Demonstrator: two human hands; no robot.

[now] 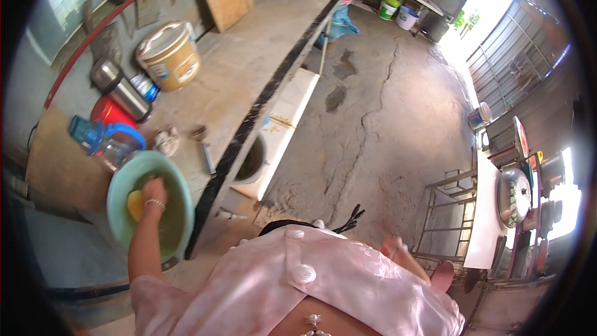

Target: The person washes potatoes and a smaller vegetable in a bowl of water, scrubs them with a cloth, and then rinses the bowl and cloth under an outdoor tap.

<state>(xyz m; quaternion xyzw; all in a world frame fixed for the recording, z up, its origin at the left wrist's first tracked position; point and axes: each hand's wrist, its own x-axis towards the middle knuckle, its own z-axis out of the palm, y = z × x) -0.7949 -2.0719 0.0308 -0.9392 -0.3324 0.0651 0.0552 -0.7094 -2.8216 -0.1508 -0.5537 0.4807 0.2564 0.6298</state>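
My left hand (pixel 154 191), with a beaded bracelet at its wrist, reaches down into a pale green plastic basin (pixel 114 196) of murky water. Next to the hand, inside the basin, lies a rounded yellow thing (pixel 135 205); whether my fingers touch it is unclear, as they are mostly hidden. My right hand (pixel 394 247) hangs low beside my pink satin top, over the floor and away from the basin. It is small and smeared, so its fingers do not show clearly.
Behind the basin stand a clear jug with blue trim (pixel 118 146), a steel flask (pixel 121 90) and a tan bucket (pixel 169 56). A hammer-like tool (pixel 205 149) lies near the counter's black edge (pixel 249 121). At right, a metal rack (pixel 448 202) holds a lidded pot (pixel 515 198).
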